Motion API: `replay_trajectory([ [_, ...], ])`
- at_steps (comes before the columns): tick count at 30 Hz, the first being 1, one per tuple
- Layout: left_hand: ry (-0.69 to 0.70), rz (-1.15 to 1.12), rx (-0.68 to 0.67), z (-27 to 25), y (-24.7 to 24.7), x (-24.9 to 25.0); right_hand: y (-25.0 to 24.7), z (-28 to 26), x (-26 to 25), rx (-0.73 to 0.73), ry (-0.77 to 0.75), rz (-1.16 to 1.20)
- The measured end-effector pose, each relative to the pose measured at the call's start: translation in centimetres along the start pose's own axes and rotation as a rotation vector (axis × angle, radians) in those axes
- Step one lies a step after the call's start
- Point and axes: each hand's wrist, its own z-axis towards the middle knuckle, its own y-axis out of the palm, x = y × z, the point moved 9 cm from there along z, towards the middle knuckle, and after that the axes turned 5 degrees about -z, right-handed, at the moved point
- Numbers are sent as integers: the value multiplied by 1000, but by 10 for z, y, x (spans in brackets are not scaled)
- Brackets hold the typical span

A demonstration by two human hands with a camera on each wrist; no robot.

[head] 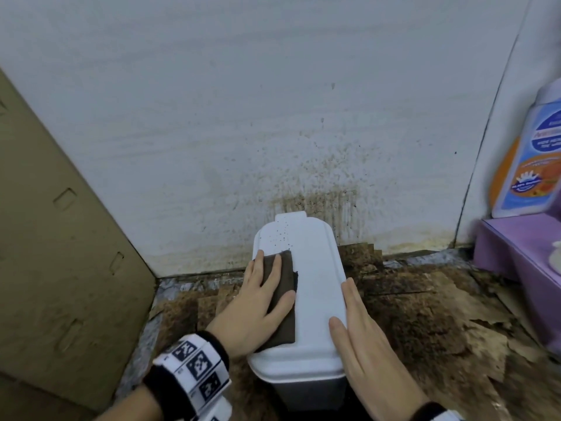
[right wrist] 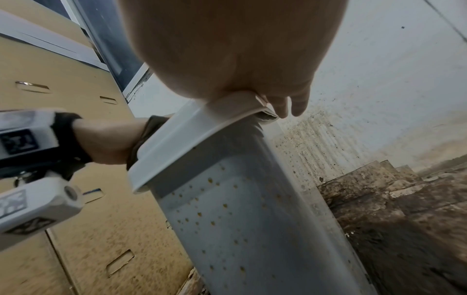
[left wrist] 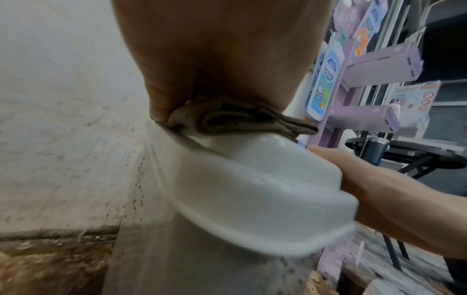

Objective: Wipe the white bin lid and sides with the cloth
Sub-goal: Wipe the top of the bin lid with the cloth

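A narrow white bin stands against the stained wall, its lid closed and speckled with dark spots near the far end. A folded brown cloth lies on the lid's left half. My left hand presses flat on the cloth with straight fingers. My right hand rests flat along the lid's right edge, fingers straight. In the left wrist view the cloth is squeezed between palm and lid. The right wrist view shows the bin's side dotted with brown spots below the lid.
A cardboard panel leans at the left. A purple shelf holding a bottle stands at the right. The floor around the bin is covered with dirty brown patches, and the wall behind is splattered.
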Motion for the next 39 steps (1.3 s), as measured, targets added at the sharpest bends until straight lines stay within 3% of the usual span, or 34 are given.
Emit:
replay_trajectory([
  [4,-26,43,-50,32,-8,-8,-2,1,3,-12,46,40],
  [11,-70,128,2,101,-35,-18,-2,3,-1,4,60,7],
  [16,-78,138,14,120,-41,-27,-4,3,-2,-9,64,13],
  [21,-70,95,69,103,-39,-23,0,2,3,-19,48,91],
  [32,0,-45,4,4,3,-8,6,2,9,19,50,93],
  [39,4,-31,-20,8,5,-6,6,6,13,45,47,106],
])
